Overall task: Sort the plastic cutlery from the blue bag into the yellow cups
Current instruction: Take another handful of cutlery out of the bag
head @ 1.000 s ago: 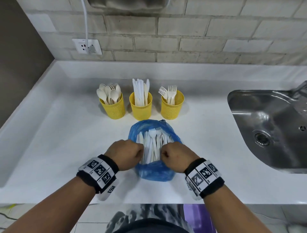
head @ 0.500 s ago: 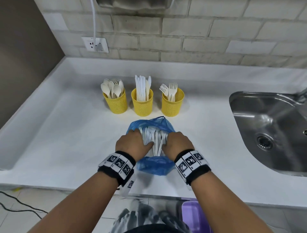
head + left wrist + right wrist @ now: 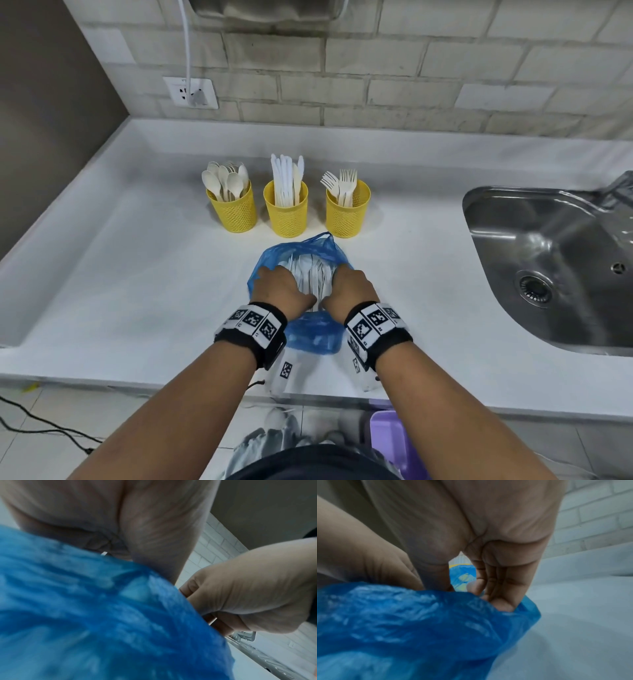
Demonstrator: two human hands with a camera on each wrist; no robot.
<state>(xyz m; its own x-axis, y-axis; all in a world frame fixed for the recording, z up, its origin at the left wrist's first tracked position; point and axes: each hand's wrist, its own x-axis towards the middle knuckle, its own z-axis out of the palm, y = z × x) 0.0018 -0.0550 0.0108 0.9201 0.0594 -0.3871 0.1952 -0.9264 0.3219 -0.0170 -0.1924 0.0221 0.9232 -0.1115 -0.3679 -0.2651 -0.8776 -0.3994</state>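
The blue bag (image 3: pixel 303 334) lies on the white counter (image 3: pixel 137 291) with white plastic cutlery (image 3: pixel 310 277) showing in its open mouth. My left hand (image 3: pixel 274 277) grips the left rim of the mouth. My right hand (image 3: pixel 346 279) grips the right rim, its fingers curled onto the plastic (image 3: pixel 501 601). Close-up blue plastic (image 3: pixel 85 615) fills the left wrist view and hides the left fingers. Behind the bag stand three yellow cups: spoons (image 3: pixel 236 212), knives (image 3: pixel 286 214) and forks (image 3: pixel 347 214).
A steel sink (image 3: pixel 513 222) is set into the counter on the right. A wall socket (image 3: pixel 190 91) with a white cable sits on the brick wall at the back left. A purple bin (image 3: pixel 390 435) stands on the floor below the counter's front edge.
Both hands have slid forward along the bag, from its near part to the sides of its mouth. The cups have not moved.
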